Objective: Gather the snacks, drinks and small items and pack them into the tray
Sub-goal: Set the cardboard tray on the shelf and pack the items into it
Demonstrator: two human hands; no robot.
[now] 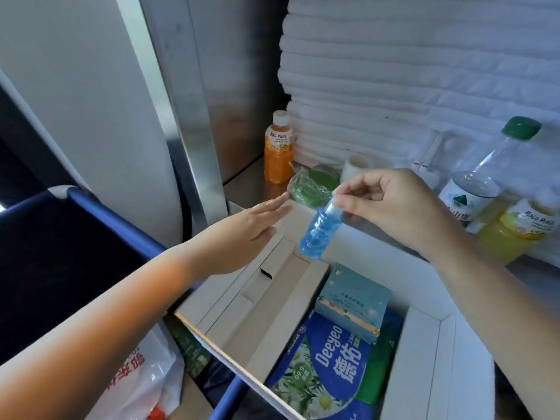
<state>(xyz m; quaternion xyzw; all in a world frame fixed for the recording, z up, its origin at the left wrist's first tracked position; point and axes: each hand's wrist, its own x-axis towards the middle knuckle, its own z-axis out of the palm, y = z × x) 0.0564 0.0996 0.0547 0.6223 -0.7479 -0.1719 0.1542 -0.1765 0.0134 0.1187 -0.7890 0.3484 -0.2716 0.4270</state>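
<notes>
We see small blue bottle (pixel 319 230) hanging tilted above far end of tray (pixel 430 344), pinched at neck by thumb and fingers of right hand (pixel 394 207). Left hand (pixel 245 228) flat, fingers straight and together, holding nothing, tips near green wrapped packet (pixel 306 190) on tabletop; contact with tray rim we cannot tell. In tray: teal box (pixel 353 301), blue wipes pack (pixel 327 368).

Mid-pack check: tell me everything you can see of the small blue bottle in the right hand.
The small blue bottle looks like clear plastic full of blue liquid, with faint pale print on its side. The right hand pinches it at the top, so the cap is hidden. It hangs tilted, base down and to the left, over the far end of the white tray. Nothing but that hand touches it.
</notes>
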